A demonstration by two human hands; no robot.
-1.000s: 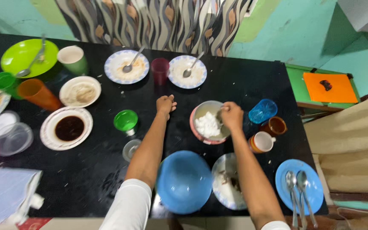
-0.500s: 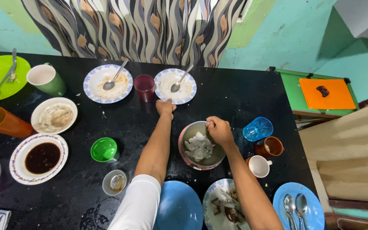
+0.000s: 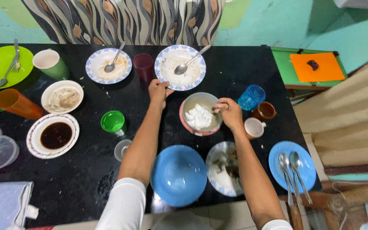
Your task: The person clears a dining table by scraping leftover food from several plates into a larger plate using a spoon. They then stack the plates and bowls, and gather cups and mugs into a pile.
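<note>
1. Spanning the whole view: black table (image 3: 235,81), crowded with dirty dishes.
2. Used plate (image 3: 180,73), white with blue patterned rim, smeared, spoon (image 3: 189,62) lying across; far centre, just beyond the bowl. Likely stiff, breakable, greasy; best taken at the near rim, kept level so the spoon stays put.
3. Bowl (image 3: 200,113), pink outside, metal inside, holding white rice; between both hands. Probably heavier, rigid; rim hold suits.
4. Left hand (image 3: 158,90): fingers pinching the plate's near edge.
5. Right hand (image 3: 229,112): fingers curled together at the bowl's right rim; exact grip unclear.
</note>
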